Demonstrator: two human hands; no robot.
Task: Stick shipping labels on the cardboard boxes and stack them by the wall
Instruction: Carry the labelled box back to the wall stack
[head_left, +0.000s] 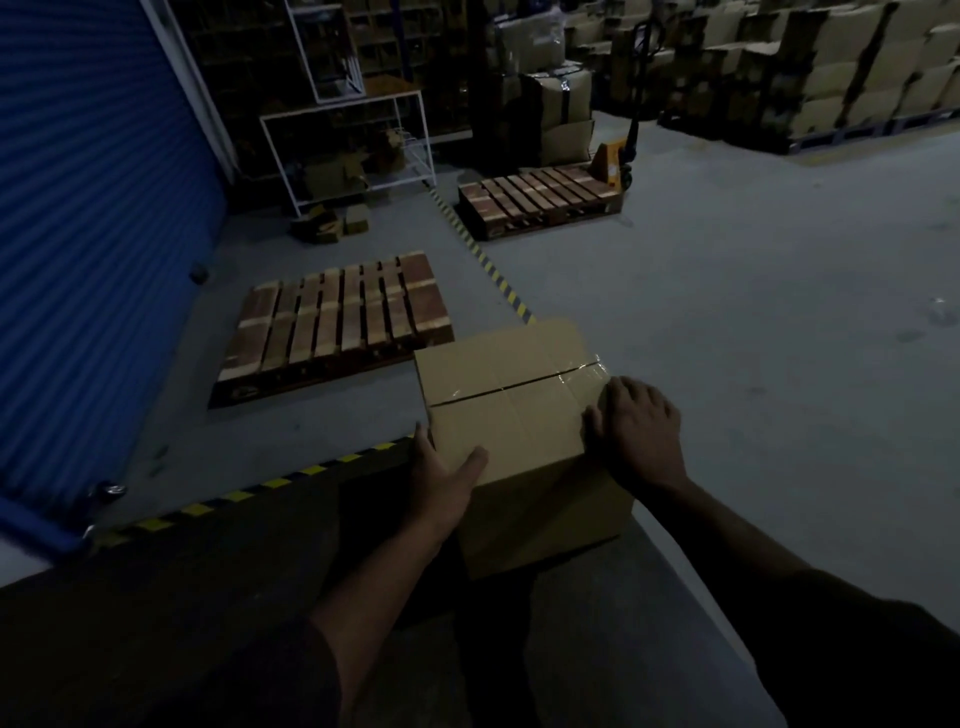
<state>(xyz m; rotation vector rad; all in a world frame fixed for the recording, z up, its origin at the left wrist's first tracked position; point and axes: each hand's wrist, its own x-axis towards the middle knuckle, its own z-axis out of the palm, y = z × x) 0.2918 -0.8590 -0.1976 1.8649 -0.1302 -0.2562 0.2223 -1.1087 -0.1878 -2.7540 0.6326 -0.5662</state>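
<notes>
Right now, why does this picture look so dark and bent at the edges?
Head view: dim overall, the foreground nearly black; the clear tape on the cardboard box catches a glare; the wide lens curves the blue shutter and the striped floor line; distant stacks look soft and grainy.

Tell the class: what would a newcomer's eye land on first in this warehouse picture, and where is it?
First the taped cardboard box at centre, gripped by the left hand and right hand. Then the empty wooden pallet on the floor beyond, beside the blue shutter door at left.
</notes>
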